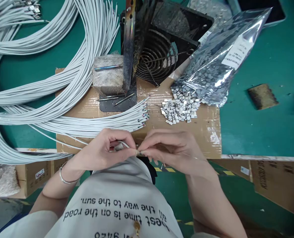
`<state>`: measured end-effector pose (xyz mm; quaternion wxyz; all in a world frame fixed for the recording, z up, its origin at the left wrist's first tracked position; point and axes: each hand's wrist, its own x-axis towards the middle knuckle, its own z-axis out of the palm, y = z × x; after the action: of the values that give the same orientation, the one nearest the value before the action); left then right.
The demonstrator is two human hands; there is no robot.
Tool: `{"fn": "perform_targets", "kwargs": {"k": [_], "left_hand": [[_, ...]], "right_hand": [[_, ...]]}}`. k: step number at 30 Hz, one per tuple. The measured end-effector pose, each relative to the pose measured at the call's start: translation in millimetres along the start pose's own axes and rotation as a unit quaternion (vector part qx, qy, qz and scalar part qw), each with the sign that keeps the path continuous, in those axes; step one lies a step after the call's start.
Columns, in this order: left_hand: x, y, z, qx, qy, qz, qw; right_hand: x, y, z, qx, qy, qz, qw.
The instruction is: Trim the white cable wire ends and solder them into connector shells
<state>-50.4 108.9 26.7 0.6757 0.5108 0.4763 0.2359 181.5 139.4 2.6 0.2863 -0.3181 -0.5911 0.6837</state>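
Note:
Close to my body, at the table's front edge, my left hand pinches the end of a white cable between thumb and index finger. Opposite it, my right hand is closed in a pinch on something tiny at that cable's tip; fingertips mostly hide it. The two hands' fingertips meet. Just beyond them lies a bundle of white cables, its ends with small coloured wires pointing right. A pile of small white-and-metal connector pieces sits on the cardboard past my right hand.
Thick coils of white cable cover the left side. A metal stand, a wrapped block and a black fan stand at the back. Right of them lie a silvery bag and a scorched sponge.

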Motion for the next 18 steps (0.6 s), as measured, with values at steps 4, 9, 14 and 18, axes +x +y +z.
{"fn": "perform_targets", "kwargs": {"k": [4, 9, 14, 18], "left_hand": [[0, -2, 11.9, 0.020, 0.149, 0.037, 0.988], [-1, -4, 20.9, 0.085, 0.204, 0.101, 0.970], [-4, -9, 25.6, 0.162, 0.236, 0.157, 0.945], [-4, -14, 28.7, 0.230, 0.267, 0.199, 0.915]], "right_hand": [[-6, 10, 15, 0.084, 0.173, 0.061, 0.979], [-11, 13, 34, 0.095, 0.217, 0.022, 0.971], [-11, 8, 42, 0.084, 0.238, 0.006, 0.967], [-10, 7, 44, 0.061, 0.253, 0.007, 0.966]]}}
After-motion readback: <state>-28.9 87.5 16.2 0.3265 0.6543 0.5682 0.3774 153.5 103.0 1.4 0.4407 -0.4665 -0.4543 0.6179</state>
